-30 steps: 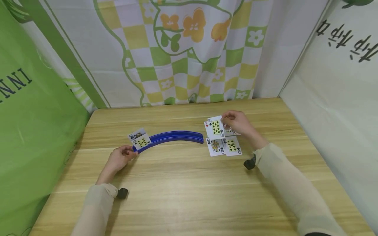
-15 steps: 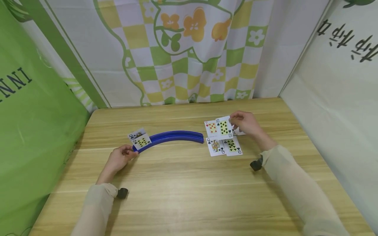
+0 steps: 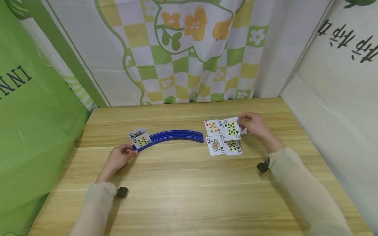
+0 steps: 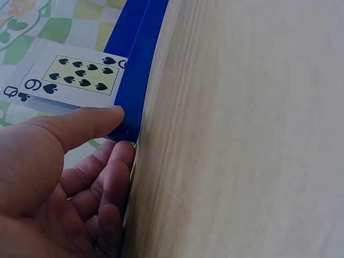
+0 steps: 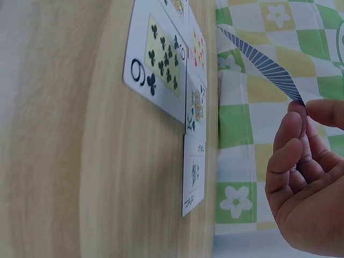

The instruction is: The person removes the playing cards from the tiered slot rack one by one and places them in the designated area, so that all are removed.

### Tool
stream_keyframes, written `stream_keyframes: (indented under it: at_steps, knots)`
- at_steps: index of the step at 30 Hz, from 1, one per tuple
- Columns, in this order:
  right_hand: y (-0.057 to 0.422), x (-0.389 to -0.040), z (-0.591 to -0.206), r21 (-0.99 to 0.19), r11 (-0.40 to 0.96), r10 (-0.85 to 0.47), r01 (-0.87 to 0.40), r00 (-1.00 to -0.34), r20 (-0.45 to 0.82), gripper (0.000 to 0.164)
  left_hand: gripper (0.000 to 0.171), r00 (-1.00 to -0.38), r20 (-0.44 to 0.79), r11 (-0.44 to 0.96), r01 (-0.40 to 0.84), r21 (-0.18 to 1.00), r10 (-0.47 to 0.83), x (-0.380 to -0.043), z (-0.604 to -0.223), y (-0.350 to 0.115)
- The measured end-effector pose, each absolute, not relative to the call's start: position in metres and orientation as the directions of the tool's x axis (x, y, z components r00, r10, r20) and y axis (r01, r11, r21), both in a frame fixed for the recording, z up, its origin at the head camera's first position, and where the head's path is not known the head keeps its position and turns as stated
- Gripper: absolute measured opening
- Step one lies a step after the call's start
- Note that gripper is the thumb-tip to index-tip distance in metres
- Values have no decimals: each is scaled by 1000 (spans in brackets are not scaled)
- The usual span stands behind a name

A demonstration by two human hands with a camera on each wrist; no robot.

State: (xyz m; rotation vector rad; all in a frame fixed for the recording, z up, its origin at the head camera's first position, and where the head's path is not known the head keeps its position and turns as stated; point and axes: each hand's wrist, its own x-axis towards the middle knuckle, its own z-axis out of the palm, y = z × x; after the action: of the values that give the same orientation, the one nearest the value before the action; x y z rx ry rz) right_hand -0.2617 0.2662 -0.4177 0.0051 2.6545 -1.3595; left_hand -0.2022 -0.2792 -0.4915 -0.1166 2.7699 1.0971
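My left hand (image 3: 117, 160) grips the near left end of a curved blue card holder (image 3: 177, 134), its thumb laid on the blue side in the left wrist view. A nine of spades (image 4: 80, 75) stands in the holder at that end, overlapping a black queen (image 3: 136, 133) behind it. My right hand (image 3: 252, 125) pinches a ten of spades (image 3: 232, 128) by its upper right corner, raised over the face-up cards. In the right wrist view only its striped back (image 5: 263, 64) shows. Beneath lie a nine of clubs (image 5: 161, 56) and a black king (image 5: 194, 105), partly covered in the head view.
Also face up on the wooden table (image 3: 177, 190) are a seven of hearts (image 3: 211, 127), a black queen (image 3: 215, 146) and a card with a dark figure (image 5: 194, 172). A checked curtain (image 3: 189, 75) hangs behind the table, with a green cloth (image 3: 35, 108) at the left.
My right hand has moved to the right with the ten of spades, uncovering the seven of hearts and part of the king. The left hand stays at the holder.
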Motion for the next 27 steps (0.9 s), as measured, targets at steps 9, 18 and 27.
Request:
stream_keyframes:
  at_steps: [9, 18, 27]
  knots:
    - [278, -257, -419, -801, 594, -72, 78, -986, -150, 35, 42, -983, -183, 727, -134, 673, -12, -203, -491, -280]
    - [289, -253, -424, -803, 588, -69, 95, -984, -166, 38, 42, -983, -184, 730, -132, 670, -9, -202, -491, -279]
    - [301, -251, -427, -775, 623, -37, 102, -987, -160, 35, 43, -983, -184, 737, -139, 662, -20, -203, -491, -279]
